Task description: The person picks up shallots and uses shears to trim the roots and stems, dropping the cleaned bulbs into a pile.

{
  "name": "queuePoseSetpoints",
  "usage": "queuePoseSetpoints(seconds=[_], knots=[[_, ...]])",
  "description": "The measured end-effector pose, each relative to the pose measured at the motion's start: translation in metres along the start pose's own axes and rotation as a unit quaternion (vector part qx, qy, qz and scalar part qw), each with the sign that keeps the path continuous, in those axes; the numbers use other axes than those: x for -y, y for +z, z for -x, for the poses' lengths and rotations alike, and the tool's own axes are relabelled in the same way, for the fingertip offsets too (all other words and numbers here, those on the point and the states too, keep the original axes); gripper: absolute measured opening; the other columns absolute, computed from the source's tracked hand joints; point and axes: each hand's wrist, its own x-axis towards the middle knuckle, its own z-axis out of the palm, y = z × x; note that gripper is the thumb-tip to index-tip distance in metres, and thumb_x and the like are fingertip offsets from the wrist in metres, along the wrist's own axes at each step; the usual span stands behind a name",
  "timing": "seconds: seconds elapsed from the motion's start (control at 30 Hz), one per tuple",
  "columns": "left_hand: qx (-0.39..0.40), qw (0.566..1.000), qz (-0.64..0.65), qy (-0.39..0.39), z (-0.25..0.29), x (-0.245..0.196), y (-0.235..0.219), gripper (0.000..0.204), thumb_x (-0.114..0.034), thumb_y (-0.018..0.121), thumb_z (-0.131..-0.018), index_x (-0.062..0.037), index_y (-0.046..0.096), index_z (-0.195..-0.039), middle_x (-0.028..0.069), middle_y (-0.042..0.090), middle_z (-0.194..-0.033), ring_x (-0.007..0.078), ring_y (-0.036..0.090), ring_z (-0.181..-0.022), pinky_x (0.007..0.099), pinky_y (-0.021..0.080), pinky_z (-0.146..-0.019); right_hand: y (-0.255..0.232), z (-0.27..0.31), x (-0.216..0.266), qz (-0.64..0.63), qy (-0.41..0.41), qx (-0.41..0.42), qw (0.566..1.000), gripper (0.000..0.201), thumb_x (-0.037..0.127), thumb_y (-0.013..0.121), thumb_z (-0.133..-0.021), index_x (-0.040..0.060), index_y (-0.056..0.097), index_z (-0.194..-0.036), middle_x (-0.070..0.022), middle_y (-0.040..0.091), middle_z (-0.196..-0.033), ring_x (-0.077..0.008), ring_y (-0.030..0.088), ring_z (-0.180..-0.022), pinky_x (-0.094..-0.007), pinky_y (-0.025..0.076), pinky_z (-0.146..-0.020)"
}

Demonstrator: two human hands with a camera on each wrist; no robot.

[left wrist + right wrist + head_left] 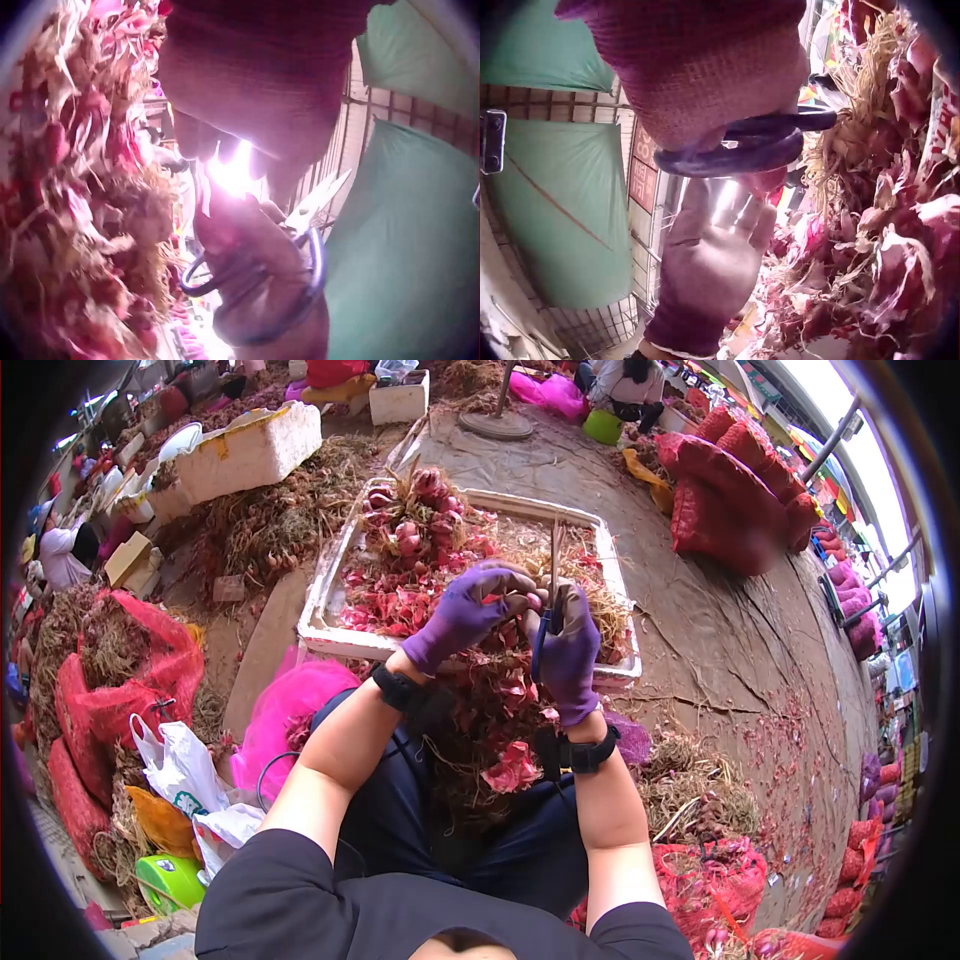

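Both hands wear purple gloves and meet over the near edge of a white foam box. My left hand (465, 615) pinches a small red shallot (534, 601) with curled fingers. Close beside it, my right hand (570, 655) holds a pair of scissors (543, 640), its fingers through the dark blue handles. The scissor blades (319, 202) stick up past the right hand in the left wrist view. Seen from the right wrist, the shallot (763, 180) lies between the left fingertips and the scissor handles. The right fingers partly hide it.
The foam box (315, 605) carries bunched shallots (410, 525) and loose red skins (385, 600). Skins and dry stalks (510, 700) heap up on the lap side. A pink mesh bag (285, 710) and white plastic bag (185, 770) lie at left. Full red sacks (730, 500) stand back right.
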Motion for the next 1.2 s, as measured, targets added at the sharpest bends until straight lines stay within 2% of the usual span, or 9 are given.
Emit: queuePoseSetpoints(seconds=[0.2, 0.43, 0.53, 0.83, 0.9, 1.0, 1.07, 1.17, 1.2], knots=[[-0.034, 0.999, 0.011, -0.022, 0.005, 0.019, -0.001, 0.012, -0.003, 0.069, -0.083, -0.0012, 0.068, -0.095, 0.005, 0.065, -0.095, 0.0133, 0.06, -0.092, 0.0294, 0.048, -0.08, 0.002, 0.004, 0.007, -0.046, 0.062, 0.0, 0.997, 0.023, 0.0, 0.067, -0.085, 0.0033, 0.057, -0.105, -0.0042, 0.065, -0.084, -0.0079, 0.059, -0.07, -0.0244, 0.049, -0.063], [-0.003, 0.941, -0.331, 0.07, 0.001, 0.005, -0.007, 0.012, -0.001, 0.067, -0.079, -0.0038, 0.065, -0.091, 0.0118, 0.066, -0.098, 0.0304, 0.063, -0.092, 0.0358, 0.051, -0.08, -0.009, -0.004, -0.006, -0.31, 0.175, -0.055, 0.933, 0.038, 0.0, 0.065, -0.087, 0.0, 0.048, -0.12, -0.0113, 0.065, -0.101, -0.0141, 0.066, -0.086, -0.0245, 0.056, -0.073], [-0.124, 0.93, -0.323, 0.123, -0.002, 0.006, -0.006, 0.024, -0.008, 0.069, -0.081, -0.0078, 0.065, -0.104, 0.0132, 0.063, -0.113, 0.0322, 0.061, -0.105, 0.0373, 0.05, -0.087, -0.014, -0.007, 0.002, -0.141, 0.08, -0.054, 0.985, 0.027, 0.003, 0.067, -0.087, 0.0017, 0.055, -0.111, -0.0071, 0.066, -0.095, -0.0112, 0.064, -0.082, -0.0241, 0.053, -0.072], [-0.061, 0.964, -0.222, 0.133, 0.003, 0.002, 0.011, 0.021, -0.003, 0.071, -0.077, -0.0058, 0.065, -0.097, 0.0122, 0.066, -0.105, 0.0307, 0.064, -0.096, 0.0364, 0.051, -0.082, -0.006, 0.0, 0.0, 0.102, -0.058, 0.014, 0.993, 0.024, 0.01, 0.068, -0.084, 0.0035, 0.06, -0.106, -0.0101, 0.064, -0.083, -0.0188, 0.061, -0.069, -0.0304, 0.049, -0.063], [-0.083, 0.967, -0.218, 0.099, 0.005, 0.004, 0.009, 0.018, 0.001, 0.07, -0.076, -0.005, 0.065, -0.093, 0.0119, 0.066, -0.099, 0.0294, 0.065, -0.093, 0.0347, 0.052, -0.078, -0.002, 0.004, -0.004, 0.079, -0.039, 0.021, 0.996, 0.026, 0.002, 0.07, -0.083, 0.003, 0.058, -0.107, -0.0037, 0.065, -0.094, -0.0081, 0.061, -0.08, -0.0244, 0.051, -0.071], [-0.079, 0.95, -0.285, 0.102, 0.004, 0.006, 0.002, 0.017, 0.002, 0.067, -0.077, -0.0043, 0.064, -0.092, 0.0121, 0.065, -0.094, 0.028, 0.065, -0.09, 0.0345, 0.052, -0.078, 0.0, 0.002, -0.001, -0.018, 0.026, 0.009, 0.999, 0.033, 0.0, 0.068, -0.085, 0.0007, 0.053, -0.115, -0.0076, 0.065, -0.099, -0.0121, 0.065, -0.083, -0.0255, 0.054, -0.074], [-0.121, 0.944, -0.297, 0.08, 0.002, 0.013, -0.003, 0.013, 0.001, 0.066, -0.079, -0.0037, 0.064, -0.09, 0.0126, 0.065, -0.092, 0.0276, 0.065, -0.09, 0.0339, 0.051, -0.079, -0.002, -0.002, -0.001, -0.294, 0.157, -0.014, 0.943, 0.034, -0.003, 0.063, -0.087, -0.0013, 0.047, -0.117, -0.0129, 0.065, -0.102, -0.0199, 0.068, -0.088, -0.0295, 0.058, -0.077], [-0.149, 0.93, -0.336, 0.019, 0.001, 0.025, -0.01, 0.017, -0.008, 0.061, -0.089, -0.002, 0.063, -0.104, 0.0102, 0.066, -0.098, 0.0233, 0.064, -0.089, 0.0322, 0.051, -0.082, -0.011, -0.007, 0.003, -0.345, 0.194, -0.018, 0.918, 0.039, -0.003, 0.061, -0.088, -0.0035, 0.041, -0.121, -0.0181, 0.062, -0.108, -0.0256, 0.068, -0.093, -0.0329, 0.06, -0.081], [-0.14, 0.981, -0.132, -0.01, -0.001, 0.021, -0.003, 0.026, -0.013, 0.06, -0.092, -0.0009, 0.058, -0.115, 0.0084, 0.065, -0.102, 0.0209, 0.063, -0.09, 0.032, 0.05, -0.082, -0.011, -0.008, 0.005, -0.384, 0.21, -0.036, 0.899, 0.037, -0.001, 0.062, -0.089, -0.003, 0.042, -0.121, -0.0185, 0.062, -0.108, -0.026, 0.068, -0.095, -0.0333, 0.059, -0.082]])
